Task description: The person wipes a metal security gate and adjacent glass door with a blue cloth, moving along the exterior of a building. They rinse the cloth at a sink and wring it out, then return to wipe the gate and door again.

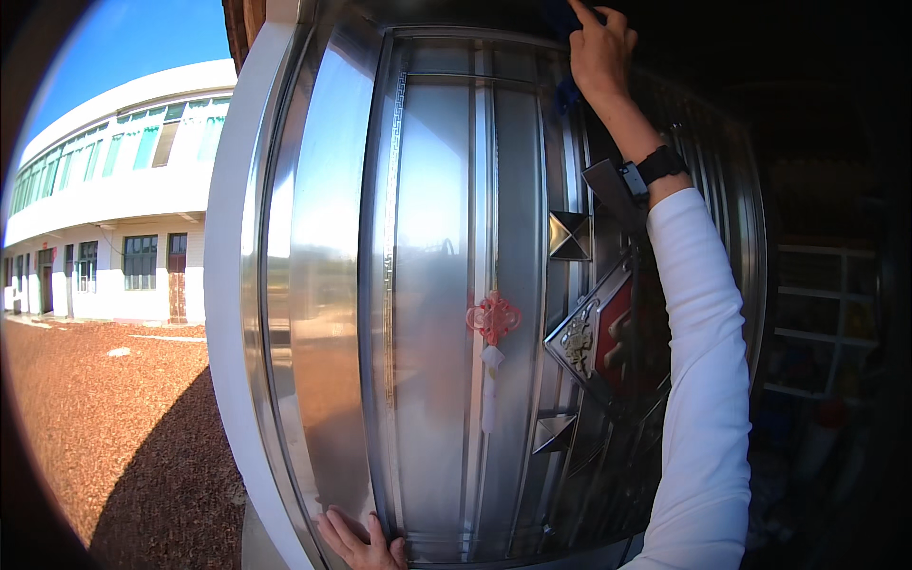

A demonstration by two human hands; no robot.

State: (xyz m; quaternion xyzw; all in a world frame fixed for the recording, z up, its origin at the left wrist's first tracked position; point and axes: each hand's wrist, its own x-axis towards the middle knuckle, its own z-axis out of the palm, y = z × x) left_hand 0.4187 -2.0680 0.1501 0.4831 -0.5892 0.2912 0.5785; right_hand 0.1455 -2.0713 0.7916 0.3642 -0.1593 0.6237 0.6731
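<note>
A polished metal door panel (434, 285) with raised vertical ribs fills the middle of the view. My right hand (602, 53) is raised at the top, on a dark blue cloth (566, 92) against the upper part of the door; the cloth is partly lost in shadow. A black band with a small device is on that wrist. Low down, my left hand (360, 545) rests with its fingers apart on the metal near the door frame, cut off by the picture's lower edge. Between the hands are a red knot ornament (493, 318) and a red diamond-shaped plaque (616, 335).
A white wall edge (228, 249) borders the metal frame (267, 285) on the left. Beyond it lie reddish-brown ground (107, 399) and a white two-storey building (107, 206). A shelf rack (819, 293) stands in the dark interior at right.
</note>
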